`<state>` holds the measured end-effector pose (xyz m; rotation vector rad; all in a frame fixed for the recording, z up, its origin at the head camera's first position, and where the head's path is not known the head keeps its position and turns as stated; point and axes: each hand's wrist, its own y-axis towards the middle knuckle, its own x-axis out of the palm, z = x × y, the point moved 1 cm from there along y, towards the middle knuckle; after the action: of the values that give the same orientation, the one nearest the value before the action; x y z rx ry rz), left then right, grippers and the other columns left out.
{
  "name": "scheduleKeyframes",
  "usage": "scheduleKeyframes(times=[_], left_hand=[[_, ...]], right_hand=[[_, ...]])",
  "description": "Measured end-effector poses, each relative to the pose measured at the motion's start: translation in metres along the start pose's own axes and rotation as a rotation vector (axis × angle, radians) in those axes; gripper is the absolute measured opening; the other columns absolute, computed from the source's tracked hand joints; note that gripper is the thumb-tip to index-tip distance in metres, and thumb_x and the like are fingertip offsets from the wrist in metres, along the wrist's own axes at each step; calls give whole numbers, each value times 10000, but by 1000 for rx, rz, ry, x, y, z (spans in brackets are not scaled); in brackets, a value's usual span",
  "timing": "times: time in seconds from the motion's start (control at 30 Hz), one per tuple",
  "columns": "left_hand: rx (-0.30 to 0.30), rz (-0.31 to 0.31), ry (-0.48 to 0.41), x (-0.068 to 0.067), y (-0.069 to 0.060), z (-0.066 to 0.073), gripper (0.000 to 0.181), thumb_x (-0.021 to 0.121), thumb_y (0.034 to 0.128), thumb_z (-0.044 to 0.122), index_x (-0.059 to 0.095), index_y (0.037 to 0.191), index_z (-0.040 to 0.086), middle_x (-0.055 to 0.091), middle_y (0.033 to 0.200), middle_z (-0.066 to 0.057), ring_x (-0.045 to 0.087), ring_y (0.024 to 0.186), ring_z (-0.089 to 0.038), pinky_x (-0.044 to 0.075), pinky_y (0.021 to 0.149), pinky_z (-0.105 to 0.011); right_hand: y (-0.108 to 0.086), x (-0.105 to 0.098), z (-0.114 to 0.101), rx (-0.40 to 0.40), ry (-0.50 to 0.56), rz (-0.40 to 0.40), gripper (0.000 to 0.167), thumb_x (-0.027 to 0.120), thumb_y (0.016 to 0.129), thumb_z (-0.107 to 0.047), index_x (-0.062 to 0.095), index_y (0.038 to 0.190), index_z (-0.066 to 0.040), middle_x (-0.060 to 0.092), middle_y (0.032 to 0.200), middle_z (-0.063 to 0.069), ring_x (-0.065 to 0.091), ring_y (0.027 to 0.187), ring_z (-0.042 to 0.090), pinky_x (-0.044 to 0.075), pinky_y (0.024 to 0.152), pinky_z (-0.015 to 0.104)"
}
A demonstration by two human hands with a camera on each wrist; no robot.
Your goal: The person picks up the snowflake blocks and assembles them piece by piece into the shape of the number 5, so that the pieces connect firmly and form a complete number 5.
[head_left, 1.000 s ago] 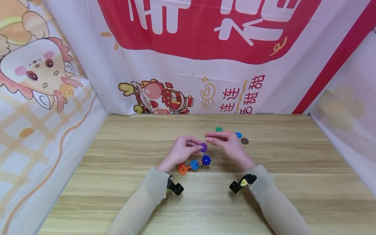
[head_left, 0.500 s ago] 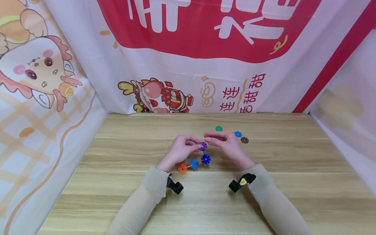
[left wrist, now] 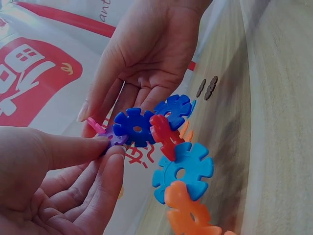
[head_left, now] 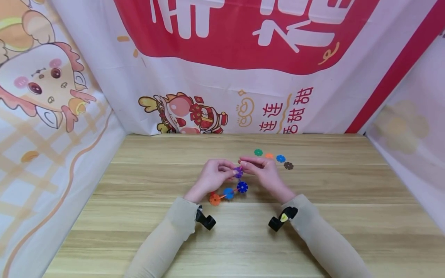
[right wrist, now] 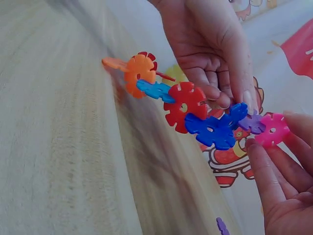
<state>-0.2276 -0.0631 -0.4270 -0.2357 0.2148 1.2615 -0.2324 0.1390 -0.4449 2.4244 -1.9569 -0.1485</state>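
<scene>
A chain of slotted, flower-shaped plastic discs, joined edge to edge, hangs between my hands and trails toward the front. My left hand [head_left: 216, 174] pinches a purple disc [left wrist: 115, 137] between thumb and finger. Pinched by my right hand [head_left: 264, 173] is a pink disc [right wrist: 273, 129] that meets the purple disc's edge. Beyond the purple one the chain runs through dark blue discs [right wrist: 210, 130], a red disc [right wrist: 185, 106], a light blue disc [left wrist: 182, 169] and an orange disc [head_left: 215, 199]. More red shows behind the orange end, partly hidden in the head view.
Loose discs lie on the wooden table [head_left: 243, 243] behind my right hand: green [head_left: 258, 152], orange [head_left: 269, 155], blue [head_left: 281, 158] and brown [head_left: 288, 165]. In the right wrist view a purple disc [right wrist: 222, 226] lies on the table. Printed cloth [head_left: 208, 81] surrounds the back and sides.
My right hand has shifted slightly left, closer to my left hand. The loose orange disc shows more fully. Both hands keep hold of their discs.
</scene>
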Motion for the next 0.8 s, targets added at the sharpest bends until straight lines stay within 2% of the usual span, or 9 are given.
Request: scheduleKeyframes(times=[0.17,0.4,0.63,0.8], left_hand=[[-16,18,-8,-1,-1,3,80,722,942,14,714,1020,3,736,846,-77,716,873,-377,597,801,-469],[-7,22,24,-3,-2,4,76,730,933,17,720,1009,17,738,844,-56,717,876,-352,597,794,-455],[-15,17,57,-3,-1,1,72,739,945,79,740,1012,54,739,851,-28,718,864,-295,593,785,-405],[-4,9,85,-3,-1,2,70,754,943,117,751,1002,80,739,844,-9,717,848,-257,581,761,-360]], right_hand=[[-1,4,-1,16,-9,14,347,727,973,-247,717,1250,-38,726,1181,115,712,1043,240,566,892,329],[-1,4,1,1,-13,-2,358,726,971,-263,716,1247,-35,732,1169,88,706,1048,237,572,883,335],[-1,-5,1,-31,-129,-52,386,705,985,-338,699,1297,-112,710,1241,-8,637,1166,184,496,1008,404],[1,-23,-4,-14,-206,-25,423,725,960,-389,701,1290,-123,703,1252,5,621,1185,201,479,1021,457]])
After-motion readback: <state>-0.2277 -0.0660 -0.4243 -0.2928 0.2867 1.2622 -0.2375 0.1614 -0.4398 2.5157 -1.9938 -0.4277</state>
